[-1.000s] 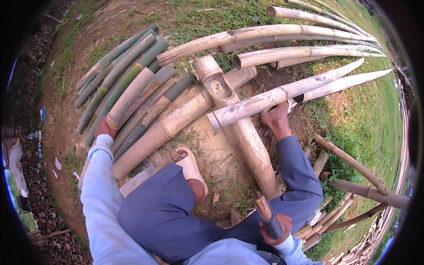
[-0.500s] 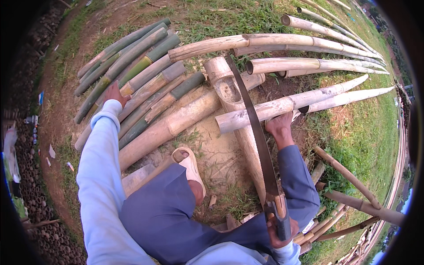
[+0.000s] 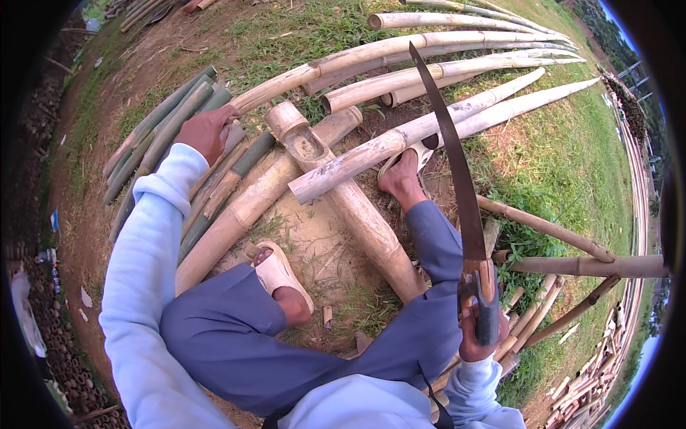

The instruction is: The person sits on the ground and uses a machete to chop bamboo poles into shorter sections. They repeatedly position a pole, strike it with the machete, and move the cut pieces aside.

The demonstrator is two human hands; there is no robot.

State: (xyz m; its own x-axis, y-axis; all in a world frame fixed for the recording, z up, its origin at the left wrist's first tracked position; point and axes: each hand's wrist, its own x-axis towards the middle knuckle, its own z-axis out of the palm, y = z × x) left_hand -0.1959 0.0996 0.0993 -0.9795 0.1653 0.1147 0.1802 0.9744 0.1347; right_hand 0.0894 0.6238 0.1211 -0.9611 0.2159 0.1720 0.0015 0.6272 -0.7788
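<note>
My right hand (image 3: 480, 336) grips the handle of a hand saw (image 3: 451, 154), its long dark blade pointing up and away over the bamboo. My left hand (image 3: 204, 134) is closed with bent fingers at the left end of a long pale bamboo pole (image 3: 321, 68). Whether it grips that pole or a piece beneath is hidden. Under and beside it lie several cut green bamboo pieces (image 3: 161, 139). A thick notched bamboo (image 3: 357, 214) slants across a thick bamboo log (image 3: 246, 207). One pale pole (image 3: 357, 161) rests across the notched one, apart from the blade.
More pale bamboo poles (image 3: 443, 20) stretch away at the upper right. My sandalled feet (image 3: 282, 279) stand either side of the notched bamboo. A bamboo frame (image 3: 572, 266) stands at my right, with split bamboo (image 3: 586, 379) piled beyond. Stacked bamboo (image 3: 50, 343) lines the far left.
My left hand has moved up and right from the cut pieces to the pole's end. The saw has swung upright, shifting right with my right hand. The whole view has shifted.
</note>
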